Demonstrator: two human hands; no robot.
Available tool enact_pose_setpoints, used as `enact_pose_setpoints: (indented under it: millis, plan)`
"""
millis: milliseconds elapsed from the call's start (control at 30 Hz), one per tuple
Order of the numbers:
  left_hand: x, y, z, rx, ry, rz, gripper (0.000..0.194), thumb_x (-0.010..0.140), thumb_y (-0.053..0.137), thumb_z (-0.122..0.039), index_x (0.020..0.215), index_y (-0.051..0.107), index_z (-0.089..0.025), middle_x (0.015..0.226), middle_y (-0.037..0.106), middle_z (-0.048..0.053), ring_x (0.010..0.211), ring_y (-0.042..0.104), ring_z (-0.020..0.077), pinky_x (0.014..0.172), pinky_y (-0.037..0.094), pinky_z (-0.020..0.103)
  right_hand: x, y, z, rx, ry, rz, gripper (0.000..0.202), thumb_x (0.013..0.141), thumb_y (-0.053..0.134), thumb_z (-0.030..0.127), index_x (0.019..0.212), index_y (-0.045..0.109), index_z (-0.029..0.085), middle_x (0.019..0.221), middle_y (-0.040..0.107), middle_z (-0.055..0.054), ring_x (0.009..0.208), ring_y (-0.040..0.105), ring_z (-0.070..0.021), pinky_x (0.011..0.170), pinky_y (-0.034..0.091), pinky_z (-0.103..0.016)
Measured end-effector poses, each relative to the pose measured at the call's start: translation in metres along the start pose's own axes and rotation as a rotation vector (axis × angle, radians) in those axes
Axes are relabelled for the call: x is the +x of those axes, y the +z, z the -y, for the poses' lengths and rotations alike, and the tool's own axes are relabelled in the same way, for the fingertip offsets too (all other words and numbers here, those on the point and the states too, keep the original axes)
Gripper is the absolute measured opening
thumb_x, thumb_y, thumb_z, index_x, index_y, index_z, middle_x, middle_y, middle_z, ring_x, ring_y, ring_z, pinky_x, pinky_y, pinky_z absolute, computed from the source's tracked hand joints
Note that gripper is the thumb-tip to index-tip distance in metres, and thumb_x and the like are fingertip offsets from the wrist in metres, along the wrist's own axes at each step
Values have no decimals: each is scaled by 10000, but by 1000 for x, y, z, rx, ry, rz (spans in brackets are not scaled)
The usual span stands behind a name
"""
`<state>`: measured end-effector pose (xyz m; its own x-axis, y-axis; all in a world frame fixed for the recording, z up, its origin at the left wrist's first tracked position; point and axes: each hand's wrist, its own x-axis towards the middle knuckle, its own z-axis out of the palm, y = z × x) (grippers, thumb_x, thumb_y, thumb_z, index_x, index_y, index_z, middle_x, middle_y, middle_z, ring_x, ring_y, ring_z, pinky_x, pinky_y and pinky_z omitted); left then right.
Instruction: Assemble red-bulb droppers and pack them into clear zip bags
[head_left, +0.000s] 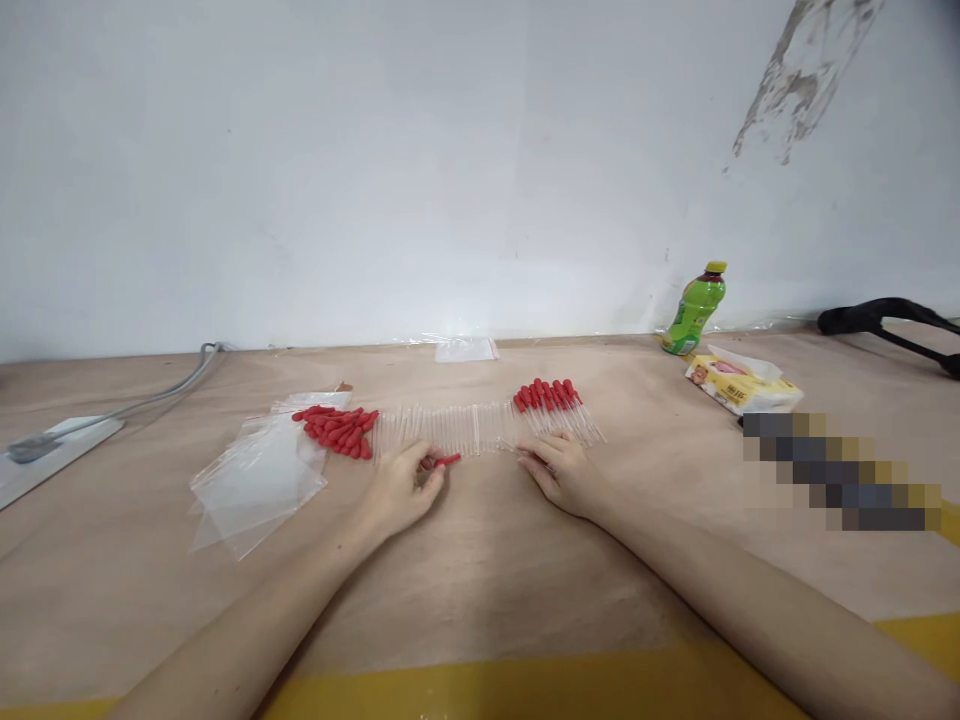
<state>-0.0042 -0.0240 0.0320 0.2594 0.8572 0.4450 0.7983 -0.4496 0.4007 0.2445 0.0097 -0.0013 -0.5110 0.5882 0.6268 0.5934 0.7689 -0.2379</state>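
Between the thumb and fingers of my left hand (pixel 409 485) is a red rubber bulb (pixel 448 459), its narrow end toward the right. My right hand (pixel 562 470) pinches the end of a thin clear tube (pixel 510 446). Beyond both hands lies a row of clear tubes (pixel 442 430), side by side. A pile of loose red bulbs (pixel 341 432) rests at the row's left end, partly over clear plastic bags (pixel 262 475). Past my right hand, several tubes fitted with red bulbs (pixel 549 395) lie together, bulbs toward the wall.
A green bottle (pixel 694 312) and a yellow tissue pack (pixel 742 382) stand at the right, near a black curved object (pixel 885 318). Another clear bag (pixel 466 349) lies by the wall. A grey cable (pixel 169 390) runs to a white board (pixel 64 455) at the left.
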Motion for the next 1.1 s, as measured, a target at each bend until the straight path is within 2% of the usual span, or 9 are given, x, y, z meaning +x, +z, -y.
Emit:
enact_pose_setpoints:
  millis: [100, 200, 367, 500, 633, 767, 933, 1100]
  plan:
    - [-4, 11, -1, -54, 2, 56, 173, 708, 495, -151, 851, 590, -168, 727, 596, 26, 632, 543, 144, 577, 425, 257, 0, -1, 0, -14, -4, 7, 212, 862, 386, 210, 953, 573, 170, 793, 626, -45, 723, 540, -140, 720, 348, -289]
    - [-3, 16, 1, -47, 8, 64, 238, 738, 515, -200, 950, 620, -175, 800, 593, 49, 698, 548, 156, 636, 439, 277, 0, -1, 1, -19, -17, 4, 201, 851, 402, 217, 924, 583, 175, 805, 621, -51, 731, 541, -143, 720, 348, -291]
    - [-1, 22, -5, -111, -17, -4, 196, 804, 500, -297, 842, 657, -186, 790, 598, 51, 745, 548, 172, 671, 436, 292, 2, -1, 9, 29, -4, -1, 186, 842, 419, 231, 891, 591, 179, 759, 617, -36, 671, 529, -130, 707, 352, -288]
    - [-3, 28, -12, -326, -80, 21, 203, 819, 485, -326, 867, 607, -172, 798, 619, 36, 714, 560, 152, 632, 443, 262, 4, -3, 19, 83, 36, 21, 188, 844, 421, 247, 881, 593, 181, 708, 612, -19, 621, 512, -119, 703, 348, -289]
    - [-4, 34, -13, -578, -160, 70, 208, 823, 478, -329, 888, 551, -146, 709, 596, 21, 629, 552, 125, 581, 453, 242, 5, -4, 25, 118, 44, 41, 184, 841, 431, 255, 885, 595, 182, 690, 611, -7, 592, 502, -110, 710, 339, -293]
    - [-3, 38, -12, -757, -188, 96, 203, 813, 495, -317, 893, 523, -132, 711, 592, 27, 655, 572, 123, 608, 477, 251, 5, -3, 27, 152, 60, 40, 172, 833, 448, 254, 883, 599, 190, 679, 608, 5, 592, 501, -106, 703, 341, -284]
    - [-4, 40, -9, -754, -202, 110, 226, 787, 529, -320, 899, 566, -127, 667, 585, 18, 590, 554, 110, 574, 471, 239, 5, -4, 27, 214, 66, 96, 170, 834, 455, 252, 857, 616, 202, 719, 620, 5, 637, 521, -110, 698, 339, -273]
    - [-7, 36, -13, -711, -159, 163, 233, 780, 531, -318, 874, 604, -118, 626, 578, 11, 527, 519, 91, 520, 453, 213, 7, -9, 20, 225, 45, 211, 177, 840, 460, 246, 881, 629, 212, 728, 635, 16, 628, 526, -102, 726, 307, -291]
